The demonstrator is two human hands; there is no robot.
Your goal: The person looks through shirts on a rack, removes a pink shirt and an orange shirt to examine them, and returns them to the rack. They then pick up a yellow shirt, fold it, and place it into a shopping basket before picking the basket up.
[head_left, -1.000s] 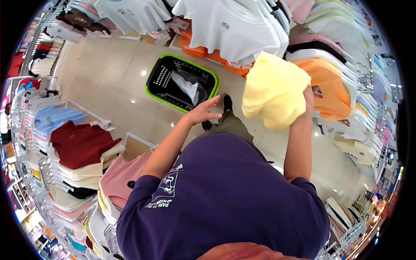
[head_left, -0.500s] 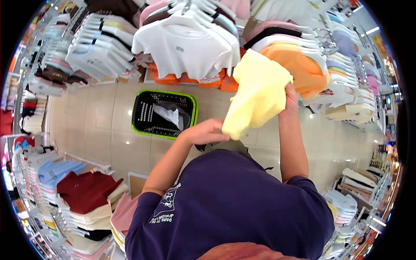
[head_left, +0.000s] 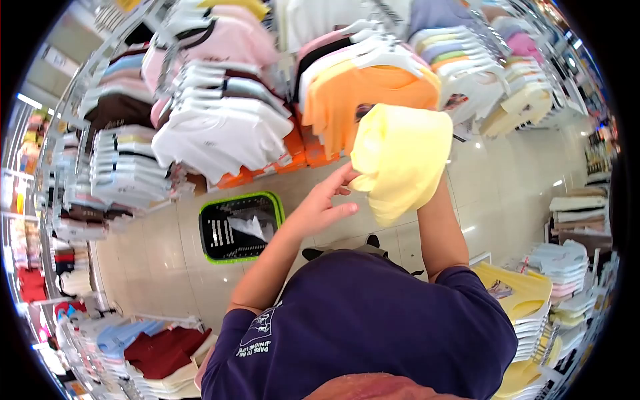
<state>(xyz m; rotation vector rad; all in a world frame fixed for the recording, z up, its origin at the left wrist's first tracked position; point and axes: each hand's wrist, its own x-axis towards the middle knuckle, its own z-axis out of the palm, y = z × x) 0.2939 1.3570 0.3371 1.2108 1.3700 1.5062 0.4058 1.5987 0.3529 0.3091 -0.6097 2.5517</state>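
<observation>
Away from the lower corner of the yellow cloth garment (head_left: 403, 160) came my left grip (head_left: 325, 203), which had been closed on it a moment before, and the view swung round so that the garment overlapped the orange top (head_left: 373, 83).

Nearest to me was my dark purple T-shirt (head_left: 360, 320) with its white chest print (head_left: 257, 330). My left grip was wide, thumb apart from the fingers, the fingertips right at the garment's left edge; whether they touched it, I could not tell. The bunched garment was up in front of me at the end of my right forearm (head_left: 443, 230). It hid my right grip, so I could not tell how that one was closed.

Past my dark shoes (head_left: 372, 241), to the left on the glossy beige tiled floor (head_left: 167, 267), was the black plastic basket (head_left: 227, 251) with a bright green rim, a crumpled white item (head_left: 247, 228) inside. Farther off hung the white short-sleeved tops (head_left: 213, 143), orange boxes (head_left: 307, 147) beneath them, and the orange top to their right.
</observation>
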